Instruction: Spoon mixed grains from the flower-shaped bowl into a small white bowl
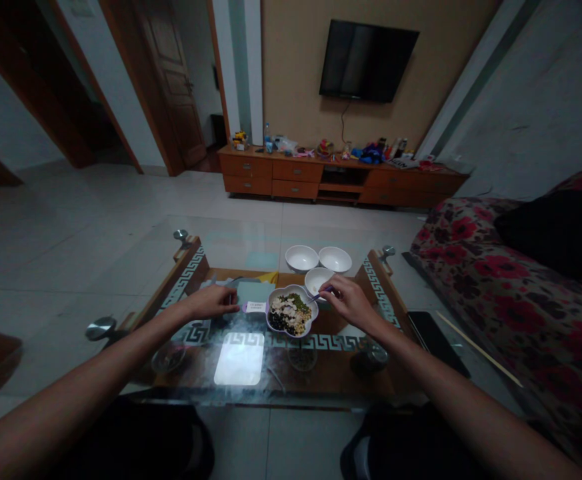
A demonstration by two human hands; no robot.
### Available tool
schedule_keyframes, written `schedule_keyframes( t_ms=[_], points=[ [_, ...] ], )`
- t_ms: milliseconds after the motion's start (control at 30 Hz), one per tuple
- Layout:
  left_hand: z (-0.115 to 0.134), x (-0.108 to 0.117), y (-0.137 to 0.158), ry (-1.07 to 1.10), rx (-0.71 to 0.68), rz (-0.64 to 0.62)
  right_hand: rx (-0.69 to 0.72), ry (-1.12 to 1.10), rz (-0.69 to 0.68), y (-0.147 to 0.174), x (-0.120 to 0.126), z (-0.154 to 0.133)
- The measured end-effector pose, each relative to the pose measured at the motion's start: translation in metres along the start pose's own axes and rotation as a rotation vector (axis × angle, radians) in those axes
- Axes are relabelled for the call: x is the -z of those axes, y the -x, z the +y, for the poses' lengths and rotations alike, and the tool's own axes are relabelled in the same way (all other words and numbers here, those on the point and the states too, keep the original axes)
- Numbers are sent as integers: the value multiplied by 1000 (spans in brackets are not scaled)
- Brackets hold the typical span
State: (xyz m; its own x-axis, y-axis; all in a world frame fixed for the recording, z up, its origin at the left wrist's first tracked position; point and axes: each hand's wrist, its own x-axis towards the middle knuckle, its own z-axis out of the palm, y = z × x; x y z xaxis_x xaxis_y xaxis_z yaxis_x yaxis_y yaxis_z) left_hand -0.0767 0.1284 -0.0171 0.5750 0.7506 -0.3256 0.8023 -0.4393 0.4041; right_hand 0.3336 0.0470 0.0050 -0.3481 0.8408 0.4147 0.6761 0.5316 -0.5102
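Note:
A flower-shaped white dish [271, 325] with a purple rim sits on the glass table, holding black, green, yellow and pale beans or grains in separate patches. My right hand [347, 300] pinches a thin purple utensil [327, 289], its tip over the dish's right side near the green grains. Whether it is a spoon or tweezers is too small to tell. My left hand [215, 301] rests low over the table to the left, fingers curled; what they hold, if anything, is unclear. Between this hand and the dish lies a small white printed label [255, 307].
Behind the dish stand three white bowls: a left one [301, 257], a right one [335, 259] and a nearer one [315, 279] close to my right hand. Metal supports [101, 327] rise at the table's sides. A flowered sofa [458, 233] is at right.

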Motion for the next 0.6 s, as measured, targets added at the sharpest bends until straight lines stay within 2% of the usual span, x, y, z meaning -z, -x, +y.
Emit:
schedule_keyframes(
  t_ms=[133, 267, 433, 533, 600],
  points=[
    [22, 0, 7, 86, -88, 0, 24, 156, -181, 2, -4, -3],
    [45, -7, 9, 11, -182, 36, 2, 227, -316, 4, -11, -7],
    [50, -11, 2, -10, -312, 32, 6, 19, -333, 6, -38, -23],
    [48, -8, 0, -5, -336, 28, 33, 82, -302, 4, -52, -33],
    [46, -7, 0, -6, -344, 36, 36, 197, -273, -1, -52, -34]
  ],
)
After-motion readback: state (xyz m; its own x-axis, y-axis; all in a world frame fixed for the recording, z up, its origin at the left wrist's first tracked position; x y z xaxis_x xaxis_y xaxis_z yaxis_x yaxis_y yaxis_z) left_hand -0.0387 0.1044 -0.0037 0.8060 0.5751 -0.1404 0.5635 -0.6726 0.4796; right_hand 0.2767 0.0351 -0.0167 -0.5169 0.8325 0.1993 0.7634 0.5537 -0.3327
